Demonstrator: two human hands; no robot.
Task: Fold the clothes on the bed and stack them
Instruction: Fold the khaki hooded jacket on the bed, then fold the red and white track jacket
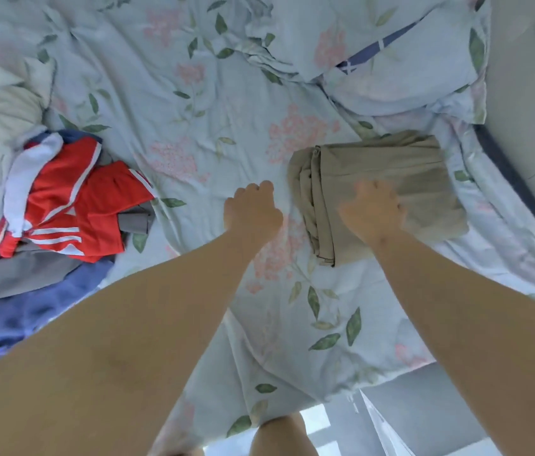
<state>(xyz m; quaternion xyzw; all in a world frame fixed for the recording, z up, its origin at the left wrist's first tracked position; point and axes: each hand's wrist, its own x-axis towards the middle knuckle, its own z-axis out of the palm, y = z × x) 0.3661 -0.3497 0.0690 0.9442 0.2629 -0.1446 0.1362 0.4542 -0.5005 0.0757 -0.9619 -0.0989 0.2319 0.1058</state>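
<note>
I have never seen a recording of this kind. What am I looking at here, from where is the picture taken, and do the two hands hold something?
There is no machine here. A person works with bare hands, and one camera worn on the head looks down, so both arms enter from below. The surface is a bed with a flowered sheet. On the right lies a folded khaki garment. On the left is a heap not yet folded: a red garment with white stripes, a grey one and a blue one. The left hand is above the sheet with curled fingers, and nothing shows in it. The right hand is over the khaki garment, but blur hides whether it presses or grips.
</note>
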